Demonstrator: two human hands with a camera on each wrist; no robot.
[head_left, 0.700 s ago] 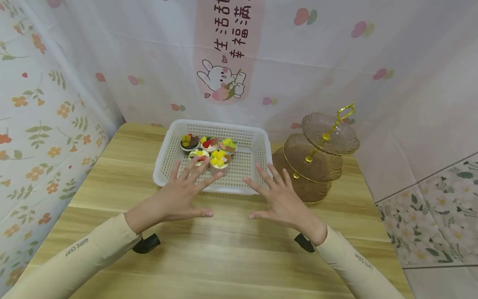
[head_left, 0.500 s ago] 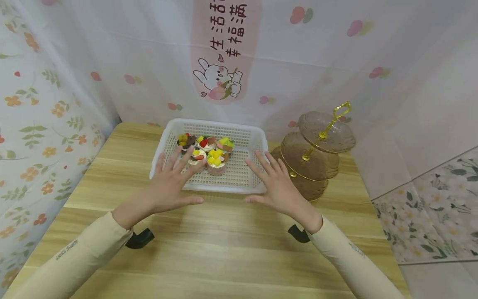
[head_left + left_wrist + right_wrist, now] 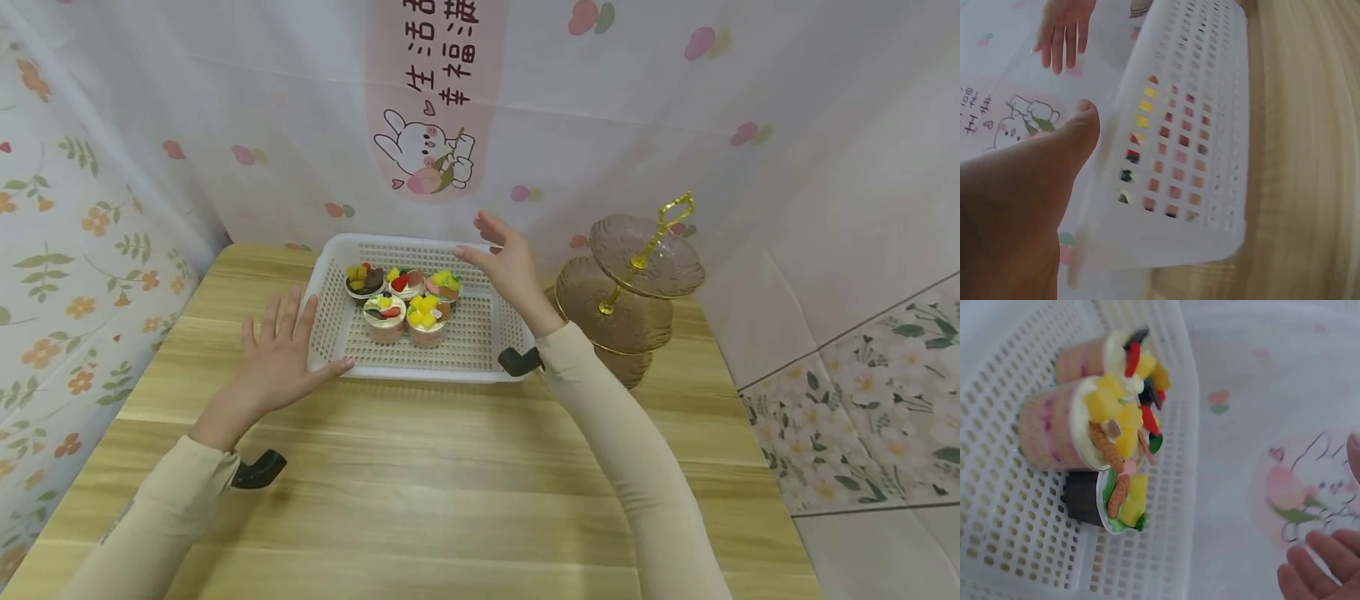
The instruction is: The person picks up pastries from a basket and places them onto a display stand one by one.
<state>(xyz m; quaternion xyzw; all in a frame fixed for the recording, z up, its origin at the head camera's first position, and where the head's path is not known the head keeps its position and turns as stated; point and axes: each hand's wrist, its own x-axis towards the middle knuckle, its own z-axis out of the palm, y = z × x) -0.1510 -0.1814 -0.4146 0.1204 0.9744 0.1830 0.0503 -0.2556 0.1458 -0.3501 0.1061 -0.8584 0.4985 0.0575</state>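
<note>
Several fruit-topped dessert cups (image 3: 427,327) stand grouped in the left part of a white perforated plastic basket (image 3: 480,377). Yellow cubes, red pieces and cream top them; one dark-sided cup (image 3: 1085,499) shows in the right wrist view. My left hand (image 3: 281,358) is spread beside the basket's left front corner, its thumb near the rim; contact cannot be told. Over the basket's back right side hovers my right hand (image 3: 513,262), fingers loosely extended, holding nothing. In the left wrist view my left thumb (image 3: 1079,134) lies close to the basket wall.
A three-tier brown-tinted cake stand (image 3: 615,321) with a gold handle stands right of the basket, close to my right forearm. The wooden table (image 3: 435,483) ends at a printed curtain (image 3: 300,150) behind.
My left hand has moved left, off the front of the basket to its corner. My right hand has risen and reached toward the basket's back right, turning as it went. The cups stay in place.
</note>
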